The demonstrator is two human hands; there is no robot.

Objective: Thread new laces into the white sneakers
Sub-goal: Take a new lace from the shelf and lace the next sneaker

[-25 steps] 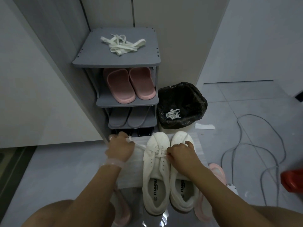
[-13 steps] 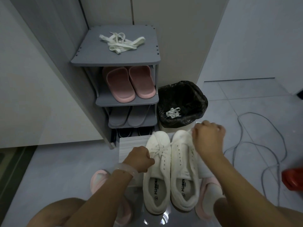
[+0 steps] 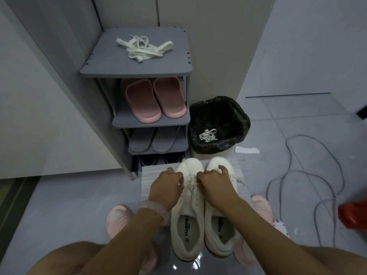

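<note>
Two white sneakers [image 3: 204,203] stand side by side on a low grey board [image 3: 153,181], toes toward the shoe rack [image 3: 137,62]. Both hands meet over the left sneaker's [image 3: 188,215] front eyelets. The left hand [image 3: 165,187] is curled, pinching the lace [image 3: 190,184] at that shoe's left edge; the right hand [image 3: 215,184] is curled on the lace too, its knuckles lying over the right sneaker [image 3: 221,225]. A loose lace bundle [image 3: 143,48] lies on the rack's top shelf, and another [image 3: 207,134] in the bin [image 3: 234,116].
</note>
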